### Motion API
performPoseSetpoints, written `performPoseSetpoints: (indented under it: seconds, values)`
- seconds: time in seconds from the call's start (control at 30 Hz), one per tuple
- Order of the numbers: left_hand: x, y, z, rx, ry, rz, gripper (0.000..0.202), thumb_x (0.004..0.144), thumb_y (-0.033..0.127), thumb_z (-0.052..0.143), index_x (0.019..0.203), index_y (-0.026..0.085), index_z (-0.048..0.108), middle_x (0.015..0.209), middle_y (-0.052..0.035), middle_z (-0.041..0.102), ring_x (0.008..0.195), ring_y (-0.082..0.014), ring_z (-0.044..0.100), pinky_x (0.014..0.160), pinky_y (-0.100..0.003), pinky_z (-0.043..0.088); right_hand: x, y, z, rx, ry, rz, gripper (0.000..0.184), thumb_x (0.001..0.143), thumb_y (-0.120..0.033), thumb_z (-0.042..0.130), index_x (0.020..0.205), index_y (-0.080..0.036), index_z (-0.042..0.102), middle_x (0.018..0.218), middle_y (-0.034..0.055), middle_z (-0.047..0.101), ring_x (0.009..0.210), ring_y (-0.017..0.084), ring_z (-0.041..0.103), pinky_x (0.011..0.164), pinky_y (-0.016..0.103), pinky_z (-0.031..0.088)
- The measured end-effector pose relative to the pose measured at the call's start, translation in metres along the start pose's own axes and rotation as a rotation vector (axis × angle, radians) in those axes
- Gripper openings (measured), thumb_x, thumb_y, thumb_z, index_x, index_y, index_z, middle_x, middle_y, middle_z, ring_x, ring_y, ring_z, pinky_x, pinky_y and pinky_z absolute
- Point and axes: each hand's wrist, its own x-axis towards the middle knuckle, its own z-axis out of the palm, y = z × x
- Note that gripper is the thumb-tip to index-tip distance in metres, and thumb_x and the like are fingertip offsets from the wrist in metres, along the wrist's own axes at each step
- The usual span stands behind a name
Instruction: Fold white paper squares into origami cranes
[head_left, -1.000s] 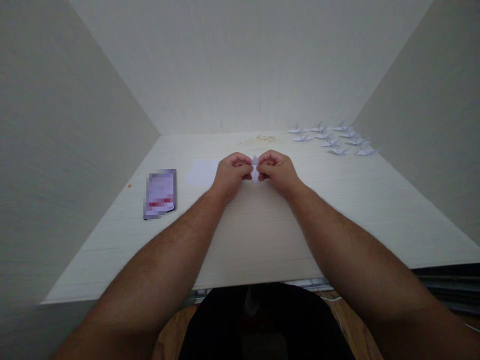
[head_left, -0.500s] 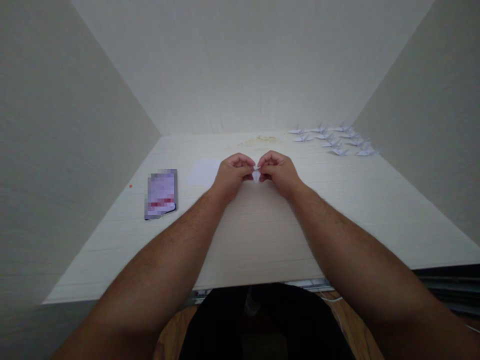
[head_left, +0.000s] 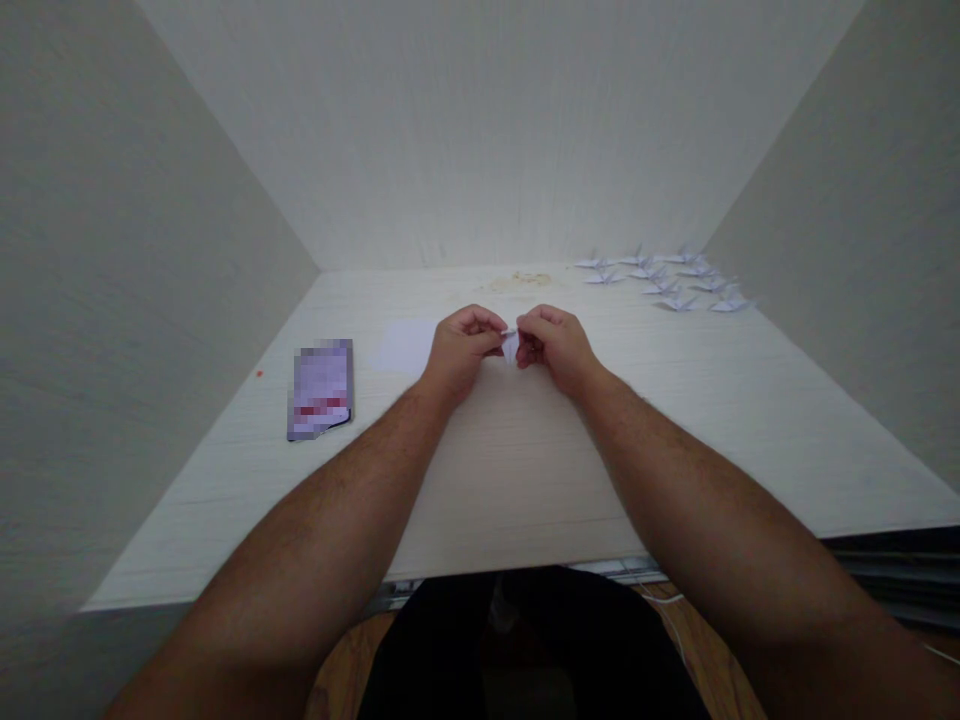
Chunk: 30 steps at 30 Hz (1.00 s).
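A small folded piece of white paper (head_left: 511,344) is pinched between both my hands just above the pale wooden table (head_left: 525,470). My left hand (head_left: 463,349) grips its left side with curled fingers. Pressed close against it, my right hand (head_left: 556,343) holds the right side, fingers also curled. Most of the paper is hidden by my fingertips. A flat white paper sheet (head_left: 405,345) lies on the table just left of my left hand.
Several finished white paper cranes (head_left: 667,277) stand at the back right of the table. A flat purple packet (head_left: 322,387) lies at the left. White walls enclose the table on three sides. A faint brown stain (head_left: 521,280) marks the far middle.
The paper's upright tip has been folded down, so less of it shows between my fingers. My hands have closed in slightly on each other.
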Motion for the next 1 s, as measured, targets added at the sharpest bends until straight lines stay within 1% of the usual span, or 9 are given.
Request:
performPoseSetpoints:
  seconds: [0.1,0.23,0.37,0.47,0.6,0.77,1.0]
  values:
    - [-0.0003,-0.0017,-0.0002,0.053,0.009,0.059,0.014,0.064,0.017,0.075,0.072,0.018,0.064,0.067,0.0016,0.065,0.063,-0.01,0.061,0.064,-0.025,0.053,-0.0003,-0.0008,0.0008,-0.023,0.015,0.022,0.025,0.069,-0.036,0.073,0.065,-0.021,0.053,0.053,-0.0032,0.059,0.045,0.01,0.055,0.044,0.023,0.047]
    - [-0.0005,-0.002,-0.0007,0.103,0.017,0.086,0.011,0.064,0.015,0.073,0.072,0.018,0.066,0.067,0.0009,0.066,0.062,-0.0104,0.061,0.065,-0.025,0.052,0.0,0.0008,-0.0005,-0.048,0.019,0.023,0.021,0.067,-0.032,0.074,0.066,-0.021,0.057,0.053,-0.0027,0.06,0.045,0.01,0.055,0.044,0.022,0.047]
    - [-0.0003,-0.0016,-0.0011,0.108,0.037,0.078,0.01,0.064,0.014,0.072,0.072,0.018,0.068,0.065,0.001,0.066,0.061,-0.0105,0.06,0.062,-0.024,0.051,-0.0004,0.0027,-0.0019,-0.078,0.002,-0.01,0.016,0.065,-0.028,0.073,0.065,-0.019,0.06,0.053,-0.0013,0.063,0.046,0.011,0.056,0.045,0.023,0.047]
    - [-0.0003,-0.0006,-0.0016,0.087,0.018,0.064,0.01,0.063,0.015,0.071,0.073,0.018,0.068,0.064,0.0015,0.065,0.059,-0.0101,0.059,0.062,-0.024,0.051,-0.0011,0.0029,-0.002,-0.102,-0.005,-0.041,0.013,0.065,-0.026,0.071,0.065,-0.019,0.06,0.053,-0.0017,0.063,0.047,0.01,0.056,0.046,0.022,0.046]
    - [-0.0007,0.0007,-0.0021,0.04,-0.003,0.007,0.013,0.065,0.02,0.072,0.078,0.018,0.068,0.064,0.0018,0.065,0.058,-0.0108,0.06,0.059,-0.025,0.051,-0.0012,0.003,-0.0016,-0.12,0.014,-0.068,0.014,0.066,-0.026,0.073,0.066,-0.019,0.06,0.053,-0.0022,0.063,0.046,0.01,0.056,0.047,0.022,0.046]
    - [-0.0012,0.0005,-0.0013,0.098,0.032,-0.03,0.021,0.062,0.024,0.079,0.078,0.017,0.067,0.063,0.0004,0.066,0.054,-0.0102,0.058,0.055,-0.024,0.048,-0.0009,0.0028,-0.0014,-0.128,0.038,-0.098,0.018,0.067,-0.028,0.076,0.069,-0.019,0.061,0.054,-0.002,0.063,0.047,0.01,0.057,0.048,0.022,0.047]
    - [-0.0025,0.0016,0.0005,0.169,0.068,0.012,0.016,0.064,0.021,0.078,0.073,0.016,0.066,0.06,0.0008,0.064,0.053,-0.0089,0.056,0.054,-0.022,0.046,-0.0022,0.0007,-0.0005,-0.152,0.045,-0.093,0.015,0.069,-0.024,0.076,0.072,-0.017,0.063,0.055,-0.0024,0.064,0.048,0.009,0.057,0.049,0.021,0.048]
